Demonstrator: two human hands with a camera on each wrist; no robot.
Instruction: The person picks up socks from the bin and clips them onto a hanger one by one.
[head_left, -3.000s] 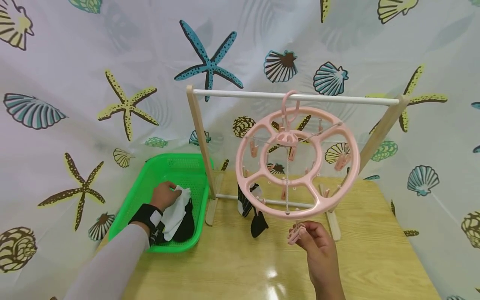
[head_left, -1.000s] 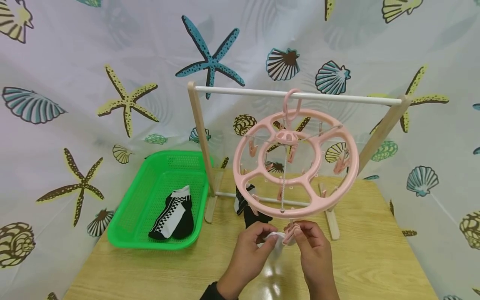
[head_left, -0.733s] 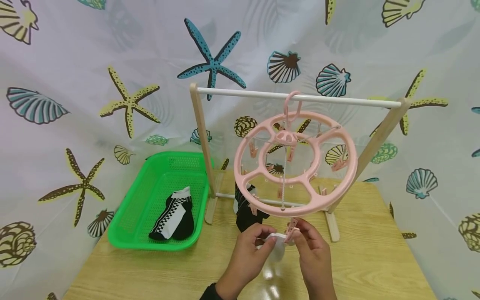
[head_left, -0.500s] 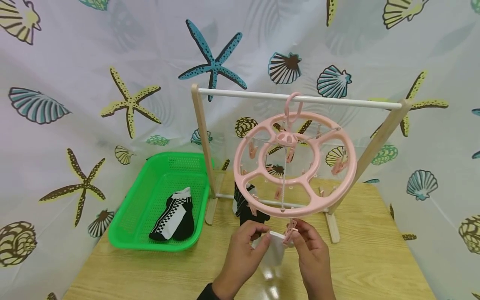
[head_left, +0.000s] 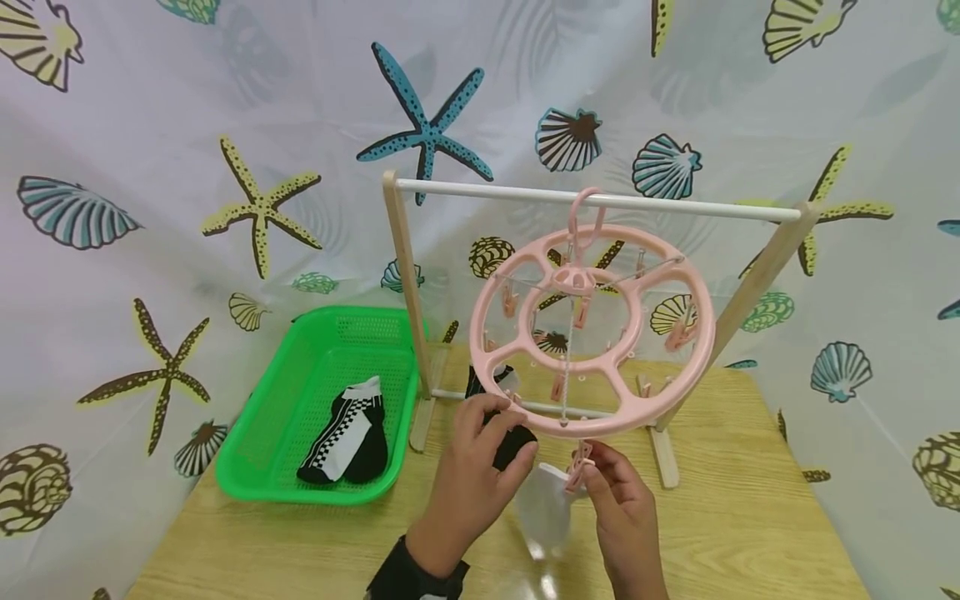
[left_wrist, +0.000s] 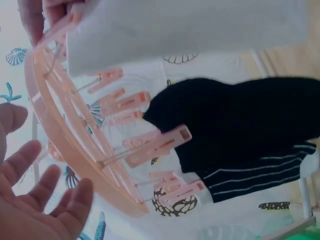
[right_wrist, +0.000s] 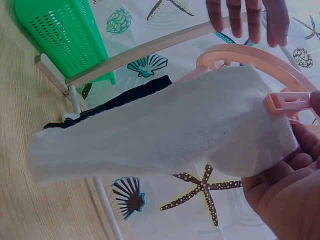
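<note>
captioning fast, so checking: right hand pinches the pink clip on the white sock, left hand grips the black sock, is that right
Wrong about the left hand: the left wrist view shows it apart from the black sock, gripping nothing. The right hand does pinch the pink clip on the white sock.

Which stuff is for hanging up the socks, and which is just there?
For the job:
- white sock
- pink clip pinched by the right hand
- pink round hanger
- rack
- dark socks already hanging
- green basket and the checkered sock inside

Seemingly just there:
- shell-and-starfish sheet
- black wristband
</note>
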